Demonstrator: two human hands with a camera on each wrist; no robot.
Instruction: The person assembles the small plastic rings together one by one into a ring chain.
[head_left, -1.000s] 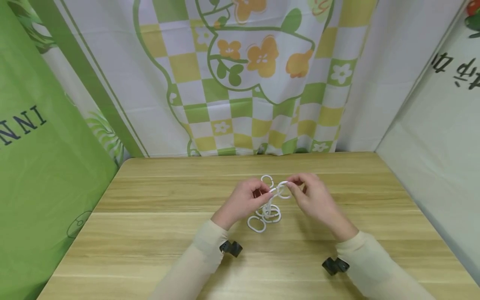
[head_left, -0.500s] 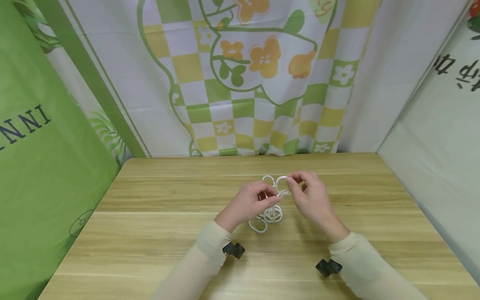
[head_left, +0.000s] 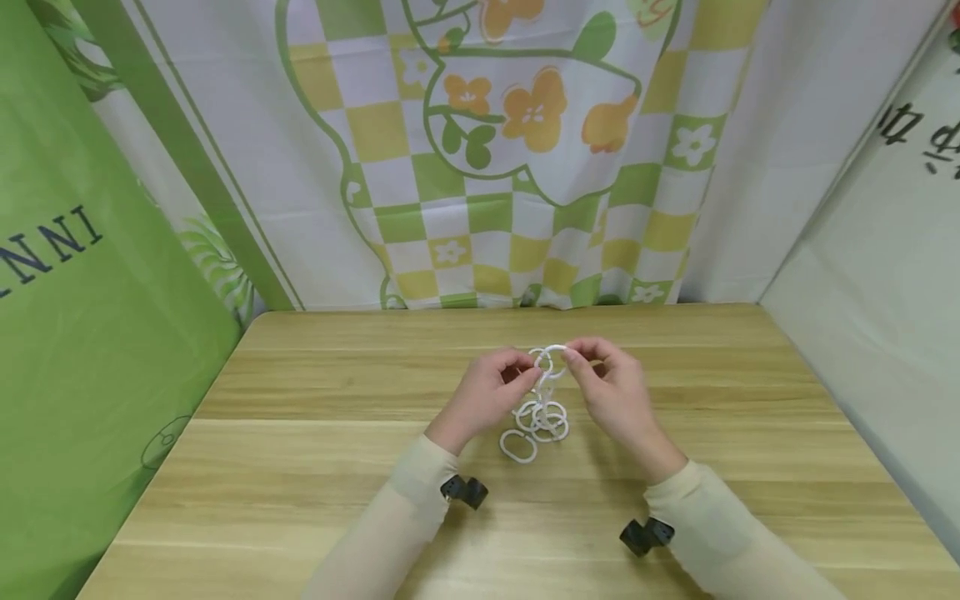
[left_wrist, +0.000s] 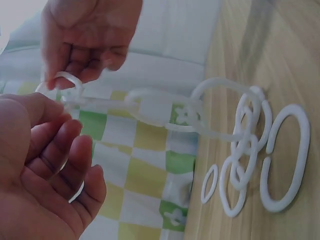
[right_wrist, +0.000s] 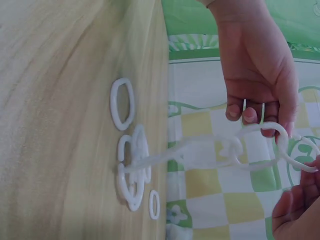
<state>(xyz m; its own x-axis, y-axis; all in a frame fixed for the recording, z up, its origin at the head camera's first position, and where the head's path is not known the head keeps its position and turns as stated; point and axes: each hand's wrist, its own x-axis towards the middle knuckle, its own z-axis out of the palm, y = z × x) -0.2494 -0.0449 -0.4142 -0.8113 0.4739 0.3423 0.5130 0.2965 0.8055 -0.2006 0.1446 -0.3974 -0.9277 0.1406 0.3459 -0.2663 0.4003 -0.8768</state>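
Note:
Both hands are raised above the wooden table (head_left: 300, 492), close together. The right hand (head_left: 618, 400) pinches a white plastic C-shaped ring (head_left: 557, 347) between thumb and forefinger. Thumb and forefinger of the left hand (head_left: 487, 396) pinch the white ring hooked to it. From there a chain of linked white rings (left_wrist: 220, 80) hangs down to a small heap of overlapping rings (head_left: 564, 425) on the table. A separate ring (left_wrist: 306, 145) with a gap in its side lies beside the heap, toward the person. Behind the left fingertips another ring is partly hidden.
A patterned curtain (head_left: 495, 225) hangs behind the table's far edge. Green cloth (head_left: 97, 333) borders the left side and a white cloth (head_left: 862, 317) the right. Black wrist cameras (head_left: 645, 537) sit on both sleeves.
Both hands have shifted slightly away from the person, and the left fingertips have moved left from half a second ago. The chain now hangs more visibly between hands and heap. Both grips are kept.

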